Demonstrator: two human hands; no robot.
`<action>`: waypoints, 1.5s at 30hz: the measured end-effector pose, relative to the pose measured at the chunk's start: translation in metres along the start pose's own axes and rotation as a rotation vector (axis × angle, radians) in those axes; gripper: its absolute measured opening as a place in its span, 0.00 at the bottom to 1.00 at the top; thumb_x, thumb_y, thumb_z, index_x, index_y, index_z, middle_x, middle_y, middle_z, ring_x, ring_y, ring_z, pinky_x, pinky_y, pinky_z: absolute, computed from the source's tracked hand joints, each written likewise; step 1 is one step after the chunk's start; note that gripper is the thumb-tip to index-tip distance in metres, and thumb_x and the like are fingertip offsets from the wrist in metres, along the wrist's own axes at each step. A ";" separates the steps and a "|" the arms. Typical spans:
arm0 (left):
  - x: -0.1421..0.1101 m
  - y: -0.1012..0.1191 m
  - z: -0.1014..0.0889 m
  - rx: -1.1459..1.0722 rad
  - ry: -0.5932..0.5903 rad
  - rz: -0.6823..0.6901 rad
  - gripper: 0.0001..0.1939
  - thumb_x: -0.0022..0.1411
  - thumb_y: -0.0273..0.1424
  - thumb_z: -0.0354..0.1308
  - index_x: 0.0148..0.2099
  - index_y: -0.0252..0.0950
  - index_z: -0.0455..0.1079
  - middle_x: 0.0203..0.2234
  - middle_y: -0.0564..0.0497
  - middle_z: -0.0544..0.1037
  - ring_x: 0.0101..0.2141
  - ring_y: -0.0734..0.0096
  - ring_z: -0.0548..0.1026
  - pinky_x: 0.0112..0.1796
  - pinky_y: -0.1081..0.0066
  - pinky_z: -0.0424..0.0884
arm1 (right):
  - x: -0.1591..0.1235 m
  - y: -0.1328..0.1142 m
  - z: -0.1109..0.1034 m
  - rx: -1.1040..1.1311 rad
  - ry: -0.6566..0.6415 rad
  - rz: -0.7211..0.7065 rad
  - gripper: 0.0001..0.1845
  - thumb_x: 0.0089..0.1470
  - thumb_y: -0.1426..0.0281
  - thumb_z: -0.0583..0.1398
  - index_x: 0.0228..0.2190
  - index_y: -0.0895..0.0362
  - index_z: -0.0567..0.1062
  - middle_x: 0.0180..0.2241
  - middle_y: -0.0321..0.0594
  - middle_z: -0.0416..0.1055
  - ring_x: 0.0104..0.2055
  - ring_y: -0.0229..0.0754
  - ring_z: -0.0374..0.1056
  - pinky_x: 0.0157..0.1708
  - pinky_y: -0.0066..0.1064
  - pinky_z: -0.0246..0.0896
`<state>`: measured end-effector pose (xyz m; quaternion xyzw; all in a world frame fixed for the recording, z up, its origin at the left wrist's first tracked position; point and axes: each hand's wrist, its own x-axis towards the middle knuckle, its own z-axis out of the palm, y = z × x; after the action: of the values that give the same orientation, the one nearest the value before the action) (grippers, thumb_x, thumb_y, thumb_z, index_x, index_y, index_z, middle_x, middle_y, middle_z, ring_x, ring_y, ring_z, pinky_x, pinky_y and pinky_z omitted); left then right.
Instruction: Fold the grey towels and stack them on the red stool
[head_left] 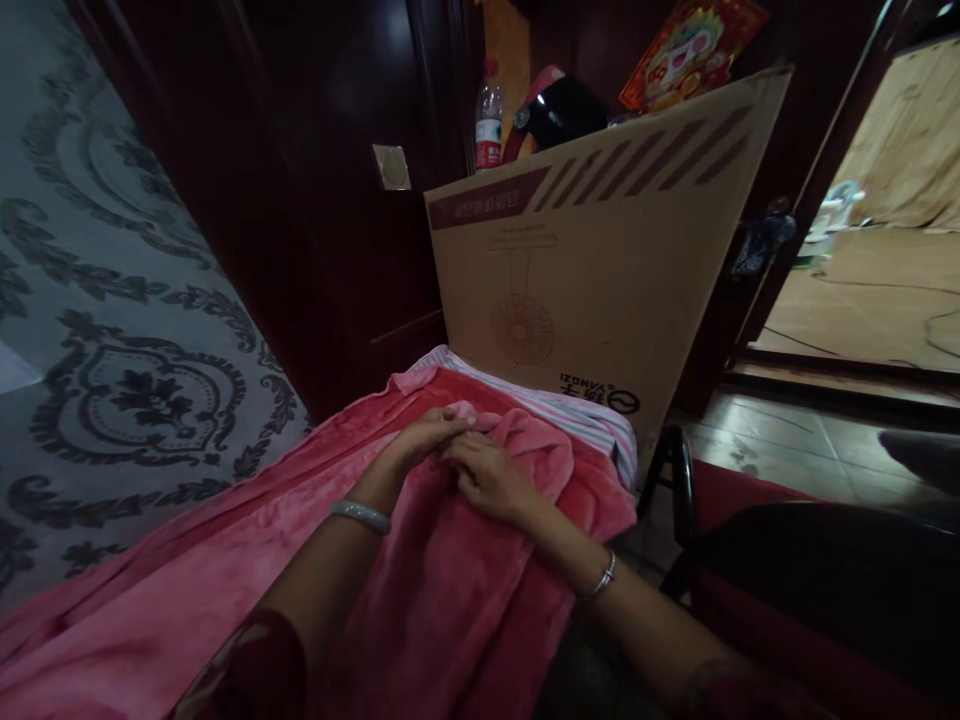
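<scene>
A pink and red plush blanket (442, 560) lies spread in front of me, with a bunched fold under my hands. Both hands meet near its far end. My left hand (435, 430), with a grey bangle at the wrist, has its fingers closed on the fabric. Close beside it, my right hand (487, 475) pinches the same fold, the fingers bent downward. A silver bracelet (604, 577) circles my right wrist. The fingertips are partly lost in the cloth. Beyond the blanket shows the edge of a striped cloth (570, 405).
A large upright cardboard box (622, 270) stands past the blanket's far end. Behind its top edge are a bottle (489, 120) and a red packet (686, 55). Patterned wall (142, 400) borders the left. On the right is a black and red chair (795, 570), near a doorway.
</scene>
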<state>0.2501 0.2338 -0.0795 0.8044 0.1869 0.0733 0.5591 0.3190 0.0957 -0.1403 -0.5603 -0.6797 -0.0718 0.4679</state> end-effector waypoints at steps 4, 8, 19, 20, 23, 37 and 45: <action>0.003 0.003 0.011 0.261 0.099 -0.028 0.08 0.53 0.31 0.63 0.26 0.35 0.68 0.17 0.57 0.67 0.20 0.76 0.64 0.22 0.74 0.58 | -0.015 -0.012 -0.002 -0.014 -0.059 -0.023 0.24 0.49 0.86 0.51 0.43 0.55 0.73 0.46 0.40 0.73 0.53 0.44 0.66 0.53 0.45 0.65; 0.000 0.017 0.016 0.393 0.305 0.048 0.07 0.50 0.21 0.56 0.24 0.36 0.66 0.19 0.56 0.67 0.25 0.71 0.67 0.30 0.70 0.65 | -0.024 -0.011 0.003 -0.127 0.102 0.071 0.23 0.54 0.83 0.51 0.48 0.57 0.72 0.52 0.46 0.69 0.54 0.46 0.64 0.54 0.46 0.64; -0.066 0.061 -0.028 0.487 0.627 0.284 0.09 0.48 0.26 0.49 0.30 0.37 0.69 0.24 0.55 0.72 0.29 0.69 0.70 0.35 0.70 0.67 | -0.022 -0.041 -0.043 -0.401 0.141 0.099 0.07 0.56 0.76 0.58 0.36 0.56 0.75 0.39 0.44 0.75 0.50 0.50 0.64 0.61 0.53 0.48; -0.071 0.058 -0.031 0.463 0.677 0.264 0.09 0.48 0.26 0.48 0.30 0.37 0.69 0.24 0.55 0.72 0.28 0.69 0.69 0.34 0.70 0.67 | -0.024 -0.054 -0.041 -0.390 0.109 0.069 0.06 0.57 0.75 0.58 0.37 0.56 0.74 0.37 0.43 0.74 0.46 0.48 0.66 0.58 0.49 0.52; -0.087 0.046 -0.036 0.418 0.792 0.222 0.09 0.49 0.27 0.48 0.31 0.38 0.68 0.21 0.56 0.69 0.24 0.71 0.67 0.30 0.72 0.65 | -0.035 -0.087 -0.030 -0.369 -0.034 0.083 0.06 0.60 0.72 0.58 0.40 0.57 0.74 0.33 0.42 0.73 0.36 0.45 0.67 0.44 0.39 0.61; -0.127 0.048 -0.064 0.543 0.989 0.257 0.10 0.43 0.24 0.46 0.25 0.39 0.68 0.24 0.52 0.72 0.32 0.65 0.72 0.39 0.67 0.69 | -0.109 -0.106 -0.039 -0.106 -0.067 0.307 0.09 0.58 0.78 0.53 0.31 0.55 0.71 0.31 0.38 0.71 0.33 0.40 0.67 0.34 0.31 0.57; -0.159 0.121 -0.060 0.814 1.012 0.767 0.12 0.47 0.19 0.46 0.26 0.41 0.66 0.28 0.50 0.71 0.34 0.65 0.72 0.41 0.66 0.68 | -0.064 -0.077 -0.079 0.076 0.114 0.267 0.07 0.58 0.68 0.57 0.28 0.55 0.71 0.32 0.40 0.73 0.35 0.42 0.68 0.37 0.32 0.62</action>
<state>0.1102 0.1887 0.0689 0.8243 0.1401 0.5486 -0.0012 0.2948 -0.0257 -0.1095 -0.6228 -0.5735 -0.0149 0.5320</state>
